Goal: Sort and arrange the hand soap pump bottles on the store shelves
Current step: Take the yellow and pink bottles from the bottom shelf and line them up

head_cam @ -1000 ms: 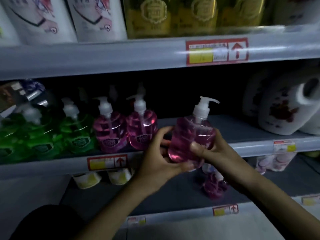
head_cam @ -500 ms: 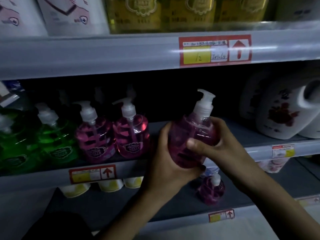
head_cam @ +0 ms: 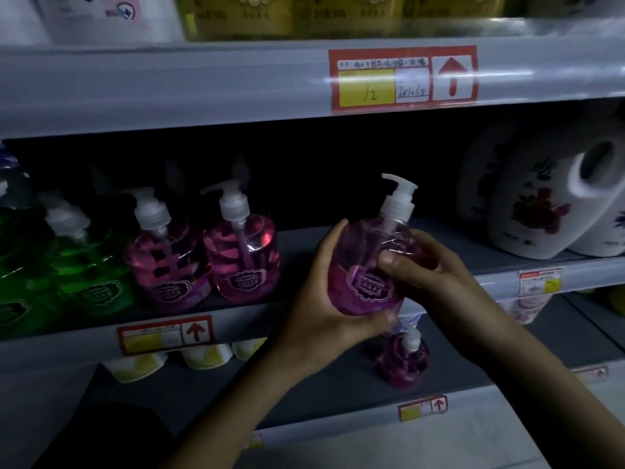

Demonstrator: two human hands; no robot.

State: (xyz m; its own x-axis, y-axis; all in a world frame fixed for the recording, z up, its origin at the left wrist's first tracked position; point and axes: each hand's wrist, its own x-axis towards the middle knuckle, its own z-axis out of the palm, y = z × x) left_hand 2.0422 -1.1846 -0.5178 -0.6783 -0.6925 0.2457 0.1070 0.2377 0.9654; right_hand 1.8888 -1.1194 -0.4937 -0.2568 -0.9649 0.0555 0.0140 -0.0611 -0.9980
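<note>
Both hands hold a pink pump bottle [head_cam: 367, 265] upright in front of the middle shelf [head_cam: 500, 277]. My left hand [head_cam: 321, 306] wraps its left side and bottom, and my right hand [head_cam: 429, 275] grips its right side with the thumb across the front. Its label faces me and the white pump spout points left. On the middle shelf stand two pink pump bottles [head_cam: 241, 255] side by side, with green pump bottles [head_cam: 84, 265] to their left. Another pink pump bottle [head_cam: 402, 358] stands on the lower shelf below my hands.
White jugs [head_cam: 541, 211] with red flowers fill the right of the middle shelf. Between them and the pink bottles the shelf is bare. White and yellow packs [head_cam: 236, 15] line the top shelf. Small yellow-white tubs [head_cam: 203, 355] hang under the middle shelf edge. Price tags [head_cam: 402, 79] mark the shelf fronts.
The held bottle has been turned so its label now faces me and the spout points left. It has risen slightly toward the middle shelf.
</note>
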